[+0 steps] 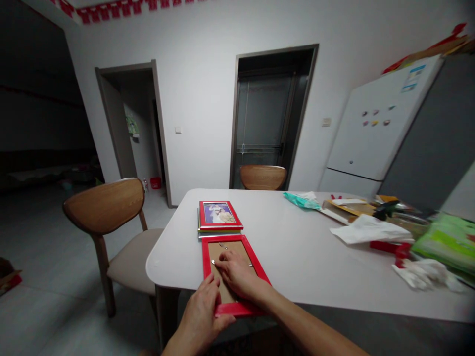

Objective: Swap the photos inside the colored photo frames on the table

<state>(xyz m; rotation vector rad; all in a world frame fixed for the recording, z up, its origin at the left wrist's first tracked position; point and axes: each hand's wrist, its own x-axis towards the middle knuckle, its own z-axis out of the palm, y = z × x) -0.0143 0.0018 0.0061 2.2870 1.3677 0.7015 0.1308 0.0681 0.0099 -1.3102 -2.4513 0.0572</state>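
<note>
A red picture frame lies face down at the table's near edge, its brown backing board facing up. My left hand grips the frame's lower left corner, thumb along the bottom rim and fingers on the left side. Across the backing board reaches my right hand, fingers bent and close together, with the fingertips at a small metal clip on the left inner edge. Another metal fitting shows near the top of the board. Just beyond lies a stack of frames, topped by a red photo frame holding a photo.
On the white table, the right side carries a teal plastic wrapper, white paper, a green package and crumpled white gloves. Wooden chairs stand at the left and far side. A fridge is behind.
</note>
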